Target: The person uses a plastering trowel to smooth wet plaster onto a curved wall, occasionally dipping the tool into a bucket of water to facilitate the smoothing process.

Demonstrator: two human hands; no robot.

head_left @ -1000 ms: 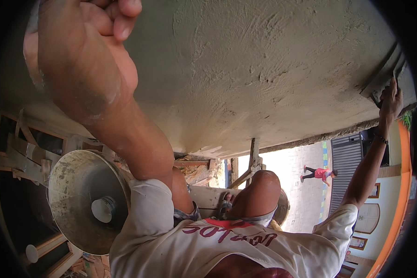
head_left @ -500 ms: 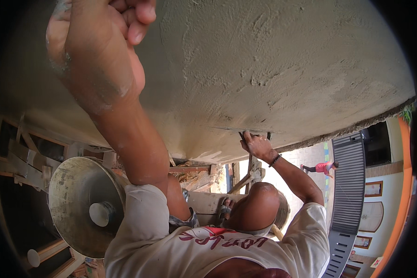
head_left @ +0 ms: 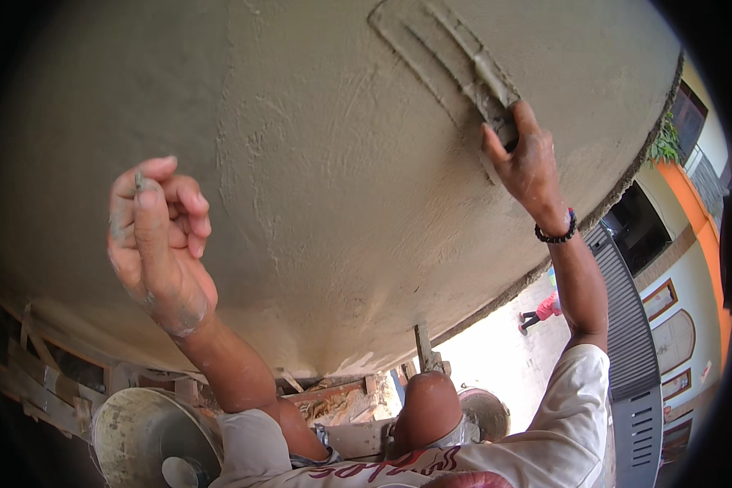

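Observation:
My right hand point(head_left: 530, 159) grips a plastering trowel point(head_left: 486, 80), whose long blade, smeared with wet mortar, lies against the grey plastered wall point(head_left: 317, 146). A dark beaded bracelet circles that wrist. Over on the left, my left hand point(head_left: 161, 236) is raised before the wall, its fingers curled and the thumb drawn in toward them. A small grey-green bit shows at the thumb tip; what it is I cannot make out. Mortar stains mark both hands. Rough ridges run through the plaster between the hands, while the surface at far left looks smoother.
A large mortar-stained bucket point(head_left: 150, 431) with a round object inside stands at lower left. A second bucket point(head_left: 485, 413) is beside my knee, near a wooden post point(head_left: 424, 348). Planks lie below. Beyond the wall's rough edge are a dark gate point(head_left: 626, 325) and a person in pink point(head_left: 547, 307).
My right hand has moved from the wall's lower edge to higher up, with the trowel blade now plainly visible. My left hand sits lower in view. The view has shifted, showing more wall.

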